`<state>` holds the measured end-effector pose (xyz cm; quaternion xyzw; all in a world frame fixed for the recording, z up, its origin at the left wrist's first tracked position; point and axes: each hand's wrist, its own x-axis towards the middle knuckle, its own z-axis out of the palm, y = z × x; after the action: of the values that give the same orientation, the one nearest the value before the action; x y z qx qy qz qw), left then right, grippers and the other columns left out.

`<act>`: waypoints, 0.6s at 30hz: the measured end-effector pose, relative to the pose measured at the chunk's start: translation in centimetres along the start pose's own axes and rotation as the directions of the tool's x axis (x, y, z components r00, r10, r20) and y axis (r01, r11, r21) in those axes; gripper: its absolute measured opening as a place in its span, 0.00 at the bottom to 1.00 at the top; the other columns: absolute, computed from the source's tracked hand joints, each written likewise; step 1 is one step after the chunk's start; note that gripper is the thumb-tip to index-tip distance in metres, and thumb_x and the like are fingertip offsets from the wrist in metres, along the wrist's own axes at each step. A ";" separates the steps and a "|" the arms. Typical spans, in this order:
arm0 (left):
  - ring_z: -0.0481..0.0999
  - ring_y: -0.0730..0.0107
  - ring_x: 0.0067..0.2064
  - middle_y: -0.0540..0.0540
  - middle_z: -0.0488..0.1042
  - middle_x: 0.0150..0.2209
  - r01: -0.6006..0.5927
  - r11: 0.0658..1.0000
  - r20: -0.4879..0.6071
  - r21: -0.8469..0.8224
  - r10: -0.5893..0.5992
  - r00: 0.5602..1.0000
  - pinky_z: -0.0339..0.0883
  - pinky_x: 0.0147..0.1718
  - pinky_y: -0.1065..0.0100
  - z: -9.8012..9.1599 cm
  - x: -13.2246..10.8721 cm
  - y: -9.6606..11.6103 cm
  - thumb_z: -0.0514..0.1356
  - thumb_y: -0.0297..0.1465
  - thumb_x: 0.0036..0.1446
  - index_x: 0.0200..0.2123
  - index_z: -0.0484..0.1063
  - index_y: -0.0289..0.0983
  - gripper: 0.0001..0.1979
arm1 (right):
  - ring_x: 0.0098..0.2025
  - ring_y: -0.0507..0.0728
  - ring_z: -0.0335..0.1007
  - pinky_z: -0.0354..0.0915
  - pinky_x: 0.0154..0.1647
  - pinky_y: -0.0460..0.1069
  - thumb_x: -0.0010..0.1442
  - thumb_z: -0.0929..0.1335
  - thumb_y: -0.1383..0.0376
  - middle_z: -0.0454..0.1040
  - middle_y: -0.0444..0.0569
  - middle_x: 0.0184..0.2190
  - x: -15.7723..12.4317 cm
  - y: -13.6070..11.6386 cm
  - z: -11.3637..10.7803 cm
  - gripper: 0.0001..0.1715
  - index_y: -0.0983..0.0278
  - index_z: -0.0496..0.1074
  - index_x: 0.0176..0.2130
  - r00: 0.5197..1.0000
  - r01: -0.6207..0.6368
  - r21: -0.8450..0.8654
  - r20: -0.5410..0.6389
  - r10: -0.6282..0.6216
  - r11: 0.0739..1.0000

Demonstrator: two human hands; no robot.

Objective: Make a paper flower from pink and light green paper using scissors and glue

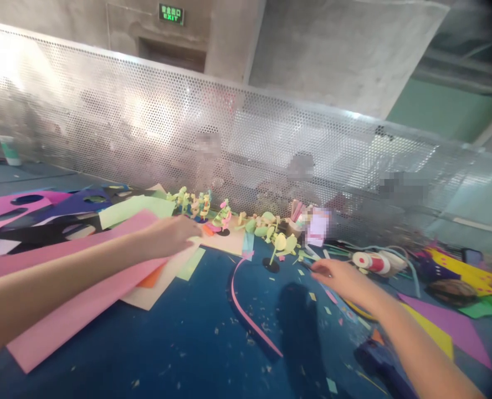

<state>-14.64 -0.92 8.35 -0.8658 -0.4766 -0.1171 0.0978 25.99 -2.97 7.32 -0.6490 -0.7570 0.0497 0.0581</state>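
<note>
My left hand (177,235) reaches over the paper sheets on the left, fingers curled together. A small pale patch shows at its fingertips, too blurred to name. My right hand (337,277) hovers over the blue tabletop, thumb and fingers drawn together near a thin dark thing that I cannot make out. Between the hands stands a small yellow-green paper plant (282,244) on a black round base (271,265). A curved pink strip (250,316) lies on the table nearer to me. More small paper plants (225,213) stand behind, just beyond my left hand.
Pink sheets (83,310) and a light green sheet (138,209) pile up at left. At right are a red-and-white roll (370,262), a dark blue tool (381,363) and a purple sheet (449,327). Paper scraps dot the table. A perforated metal screen (117,116) runs behind.
</note>
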 end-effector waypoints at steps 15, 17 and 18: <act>0.68 0.65 0.46 0.44 0.70 0.44 -0.332 0.906 -0.221 -0.264 0.278 0.935 0.60 0.47 0.64 7.2 3.6 6.3 0.49 0.31 0.60 0.37 0.71 0.38 0.11 | 0.31 0.57 0.69 0.63 0.30 0.49 0.58 0.60 0.74 0.71 0.47 0.27 -3.1 -12.3 6.0 0.11 0.63 0.68 0.29 0.936 0.239 -0.215 -0.207 -0.283 0.947; 0.70 0.67 0.40 0.45 0.72 0.37 -0.291 0.904 -0.246 -0.314 0.218 0.944 0.62 0.42 0.66 7.5 3.4 6.4 0.48 0.31 0.61 0.36 0.71 0.37 0.12 | 0.34 0.59 0.68 0.64 0.33 0.52 0.56 0.61 0.74 0.71 0.49 0.28 -2.6 -11.0 5.6 0.09 0.63 0.67 0.29 0.933 0.195 -0.238 -0.255 -0.255 0.951; 0.70 0.68 0.38 0.45 0.72 0.34 -0.279 0.902 -0.249 -0.329 0.202 0.947 0.63 0.40 0.67 7.7 3.3 6.5 0.48 0.31 0.61 0.35 0.71 0.36 0.12 | 0.36 0.60 0.68 0.64 0.36 0.53 0.55 0.62 0.73 0.71 0.50 0.29 -2.4 -10.5 5.5 0.08 0.64 0.68 0.30 0.922 0.196 -0.222 -0.290 -0.257 0.955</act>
<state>-6.60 0.48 1.64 -0.9043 -0.3229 -0.2794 0.0005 15.23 -6.92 3.46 -0.5587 -0.8094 -0.1337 0.1217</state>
